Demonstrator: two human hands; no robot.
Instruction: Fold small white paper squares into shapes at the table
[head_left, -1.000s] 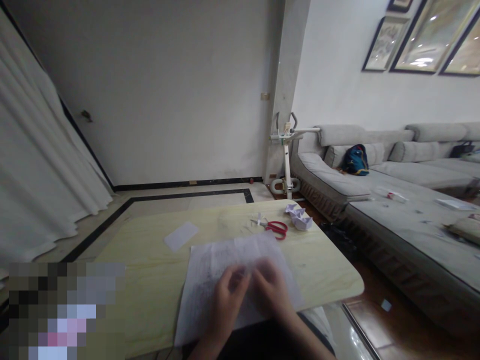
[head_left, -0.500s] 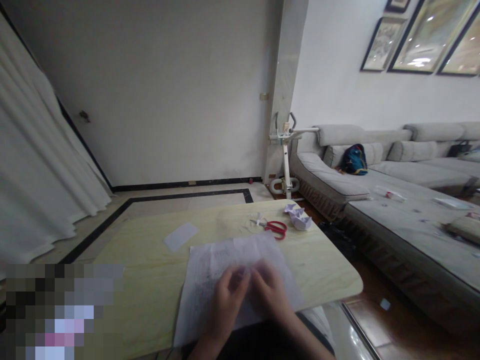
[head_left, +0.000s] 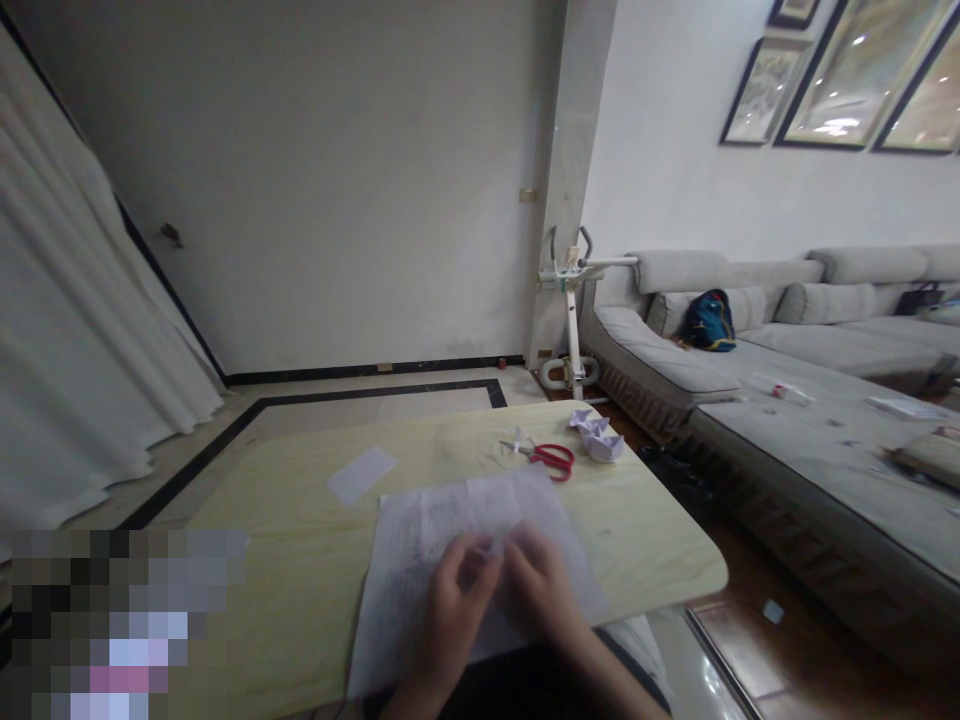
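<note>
White scrap (head_left: 491, 547) sits between the fingers (head_left: 534, 552) above a sheet (head_left: 409, 525).

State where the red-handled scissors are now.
In the head view, the red-handled scissors lie right of centre on the table, near the large sheet's far right corner, left of the folded paper.

We can read no text, label, brand, number or sign anywhere. We do see faint dark marks, like print, on the sheet (head_left: 412, 545), mostly toward its left, but too blurred for us.
</note>
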